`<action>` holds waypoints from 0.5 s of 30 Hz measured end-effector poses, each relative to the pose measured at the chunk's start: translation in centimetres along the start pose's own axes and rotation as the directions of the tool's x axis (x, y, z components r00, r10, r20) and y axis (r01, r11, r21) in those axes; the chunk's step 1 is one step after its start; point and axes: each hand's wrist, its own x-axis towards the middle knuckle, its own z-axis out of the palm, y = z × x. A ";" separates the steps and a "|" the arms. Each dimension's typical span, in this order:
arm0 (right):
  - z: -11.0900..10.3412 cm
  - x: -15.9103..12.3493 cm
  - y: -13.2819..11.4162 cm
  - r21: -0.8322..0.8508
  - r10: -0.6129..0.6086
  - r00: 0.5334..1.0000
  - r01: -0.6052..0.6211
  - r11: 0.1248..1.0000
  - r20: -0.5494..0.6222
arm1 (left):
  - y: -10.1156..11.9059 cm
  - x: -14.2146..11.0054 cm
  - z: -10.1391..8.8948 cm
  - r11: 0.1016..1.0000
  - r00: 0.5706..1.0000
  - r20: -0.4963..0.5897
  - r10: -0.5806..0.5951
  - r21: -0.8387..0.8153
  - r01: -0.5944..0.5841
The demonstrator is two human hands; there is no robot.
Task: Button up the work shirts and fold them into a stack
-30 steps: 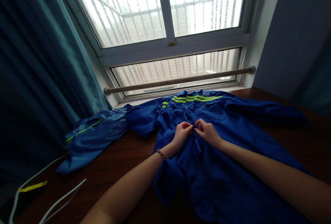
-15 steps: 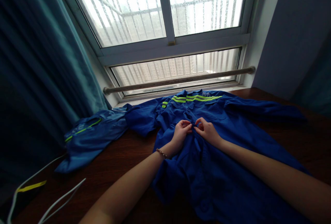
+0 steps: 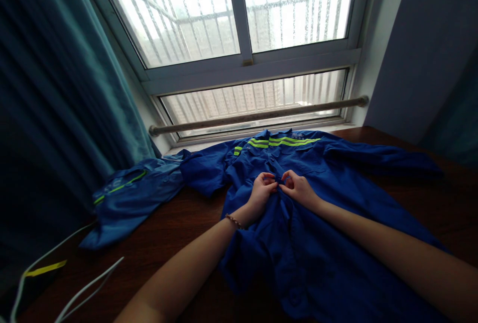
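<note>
A blue work jacket (image 3: 336, 223) with yellow-green and grey stripes across its chest lies spread over a dark wooden surface, collar toward the window. At the middle of its front opening, my left hand (image 3: 262, 191) pinches the fabric edge. My right hand (image 3: 298, 188) pinches the same placket from the other side, its fingertips nearly meeting the left ones. Whatever button or buttonhole lies between the fingers is too small and covered to make out. Above the hands, buttons show along the upper front. A beaded bracelet (image 3: 234, 221) circles my left wrist.
A second blue garment (image 3: 130, 198) with a yellow-green stripe lies at the left, touching the jacket's sleeve. White cables (image 3: 89, 283) and a yellow strip (image 3: 47, 268) are at the lower left. A metal rail (image 3: 261, 115) crosses the window; a teal curtain (image 3: 85, 79) hangs at left.
Both hands stay at the same spot on the jacket's front. Only the fingertips have shifted slightly against the fabric.
</note>
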 end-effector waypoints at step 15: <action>0.2 0.1 0.5 -0.056 0.017 1.000 -0.018 0.998 -0.011 | -0.6 0.1 -0.1 0.973 0.982 0.140 0.126 0.176 -0.150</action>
